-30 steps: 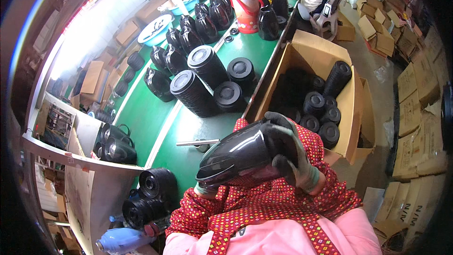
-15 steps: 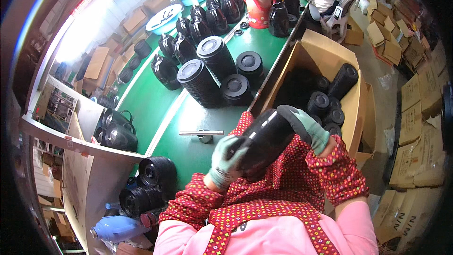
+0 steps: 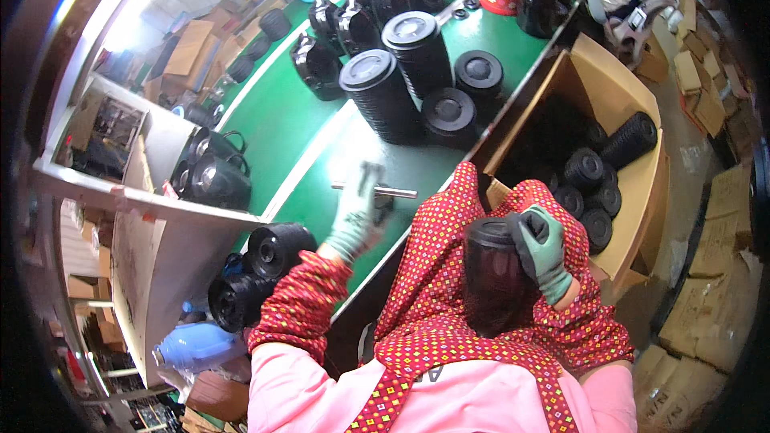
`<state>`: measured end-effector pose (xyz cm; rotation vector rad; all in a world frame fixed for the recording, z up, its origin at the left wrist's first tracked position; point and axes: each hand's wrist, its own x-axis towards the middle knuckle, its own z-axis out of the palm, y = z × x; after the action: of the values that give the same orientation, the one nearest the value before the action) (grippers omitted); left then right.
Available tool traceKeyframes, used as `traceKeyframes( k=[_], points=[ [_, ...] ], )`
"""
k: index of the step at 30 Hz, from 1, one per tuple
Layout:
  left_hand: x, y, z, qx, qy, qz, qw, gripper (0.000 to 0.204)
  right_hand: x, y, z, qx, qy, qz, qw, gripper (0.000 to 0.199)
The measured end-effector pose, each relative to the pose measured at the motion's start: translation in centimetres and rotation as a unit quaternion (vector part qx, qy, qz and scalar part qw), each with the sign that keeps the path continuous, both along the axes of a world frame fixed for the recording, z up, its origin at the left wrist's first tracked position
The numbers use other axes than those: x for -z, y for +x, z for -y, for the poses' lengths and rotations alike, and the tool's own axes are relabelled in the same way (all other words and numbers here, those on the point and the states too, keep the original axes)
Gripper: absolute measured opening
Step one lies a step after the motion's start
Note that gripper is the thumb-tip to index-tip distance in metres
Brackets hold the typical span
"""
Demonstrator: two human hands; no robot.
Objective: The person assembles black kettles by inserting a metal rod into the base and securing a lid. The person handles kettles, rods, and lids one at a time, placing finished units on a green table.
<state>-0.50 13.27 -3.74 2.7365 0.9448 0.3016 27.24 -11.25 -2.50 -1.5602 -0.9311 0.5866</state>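
The right hand (image 3: 545, 252) gripped a dark jug shell (image 3: 491, 277) upright against the lap, beside the green counter (image 3: 281, 124). The left hand (image 3: 353, 212) closed on a metal tool (image 3: 377, 190) there. Held single-handed, the shell might have slipped.

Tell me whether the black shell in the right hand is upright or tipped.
Upright: the black shell stands on the lap, rim upward, right hand gripping its top.

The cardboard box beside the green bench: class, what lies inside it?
The cardboard box holds black round caps and a ribbed black cylinder lying on its side. Its left inside is in deep shadow, so whatever lies there cannot be seen.
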Motion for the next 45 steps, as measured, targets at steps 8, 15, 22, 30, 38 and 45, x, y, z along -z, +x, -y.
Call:
traceKeyframes(
  k=[8, 15, 22, 30, 38, 45],
  points=[
    [0.6, -5.1, -7.3, 0.022, -0.111, -0.152, 0.982, 0.063, -4.5, -1.4, 0.2, -0.039, -0.033, 0.069, 0.996, 0.014],
    [-9.0, 0.6, -1.2, 0.004, -0.203, 0.037, 0.979, 0.052, -5.9, 4.9, -2.5, -0.251, -0.082, -0.157, 0.952, 0.016],
    [-16.4, 10.1, 1.4, 0.164, -0.206, 0.069, 0.962, 0.053, -6.9, 6.9, -13.4, -0.273, 0.069, 0.296, 0.913, 0.031],
    [-14.4, 16.7, 2.6, 0.409, -0.231, 0.125, 0.874, 0.044, 2.4, 7.8, -14.1, -0.393, 0.137, -0.056, 0.908, 0.025],
    [-12.6, 23.5, 9.7, 0.327, -0.232, 0.059, 0.914, 0.027, 0.2, 6.9, -15.2, -0.561, 0.130, -0.305, 0.758, 0.038],
    [-12.4, 20.4, 6.7, 0.404, -0.397, 0.175, 0.805, 0.036, 1.6, 6.0, -12.8, -0.474, 0.111, -0.160, 0.859, 0.021]
  ],
)
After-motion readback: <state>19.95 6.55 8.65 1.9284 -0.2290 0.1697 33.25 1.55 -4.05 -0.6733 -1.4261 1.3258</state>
